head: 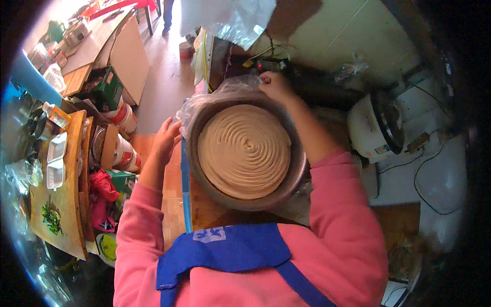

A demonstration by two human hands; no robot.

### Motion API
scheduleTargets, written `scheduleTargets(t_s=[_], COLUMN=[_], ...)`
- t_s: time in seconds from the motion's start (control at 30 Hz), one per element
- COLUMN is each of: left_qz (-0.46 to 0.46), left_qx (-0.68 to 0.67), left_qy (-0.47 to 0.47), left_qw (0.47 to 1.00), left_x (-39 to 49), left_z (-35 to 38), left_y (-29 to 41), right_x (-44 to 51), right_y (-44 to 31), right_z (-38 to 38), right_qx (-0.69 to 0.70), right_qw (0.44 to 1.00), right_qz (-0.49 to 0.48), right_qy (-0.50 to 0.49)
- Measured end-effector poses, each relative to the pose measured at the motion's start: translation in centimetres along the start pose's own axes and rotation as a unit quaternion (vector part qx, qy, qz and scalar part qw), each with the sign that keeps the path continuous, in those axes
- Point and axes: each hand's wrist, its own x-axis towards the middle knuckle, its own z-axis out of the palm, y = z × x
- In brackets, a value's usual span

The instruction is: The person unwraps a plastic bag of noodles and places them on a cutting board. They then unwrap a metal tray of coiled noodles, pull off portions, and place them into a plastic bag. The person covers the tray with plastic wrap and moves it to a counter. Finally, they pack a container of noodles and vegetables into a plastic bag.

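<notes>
A large round metal basin (245, 207) stands before me, holding dough (245, 151) coiled in a tight spiral of strands. Clear plastic film (234, 86) lies bunched along the basin's far and left rim. My right hand (274, 86) pinches the film at the far right of the rim. At the left rim, my left hand (168, 134) touches the film's edge with its fingertips; whether it grips the film is hard to tell.
A white rice cooker (370, 126) with a dark lid stands to the right. On the left, a wooden board (69, 215) bears chopped greens (51, 218), a foam box (56, 161) and a bottle (56, 114). Buckets (124, 153) stand beside it. A person's leg (167, 15) shows at the far end.
</notes>
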Motion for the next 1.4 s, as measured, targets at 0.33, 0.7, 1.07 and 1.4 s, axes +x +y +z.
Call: scheduleTargets(t_s=[0.33, 0.7, 1.07, 1.4], left_qz=[0.302, 0.449, 0.334, 0.201], left_qx=[0.384, 0.499, 0.359, 0.358], left_qy=[-0.070, 0.030, -0.048, -0.118], left_qw=[0.870, 0.741, 0.870, 0.904], left_x=[-9.8, -13.7, -9.5, -23.8], left_z=[0.9, 2.2, 1.9, -0.6], left_y=[1.2, 1.7, 4.3, -0.7], right_x=[-15.6, -23.1, -22.7, -33.7], right_y=[3.1, 0.7, 1.6, 4.9], right_z=[-7.3, -8.7, -9.3, -13.4], right_qx=[-0.053, -0.036, -0.031, 0.061], right_qw=[0.984, 0.983, 0.999, 0.988], right_qz=[-0.165, -0.117, -0.004, 0.125], right_qy=[0.048, 0.136, 0.036, 0.061])
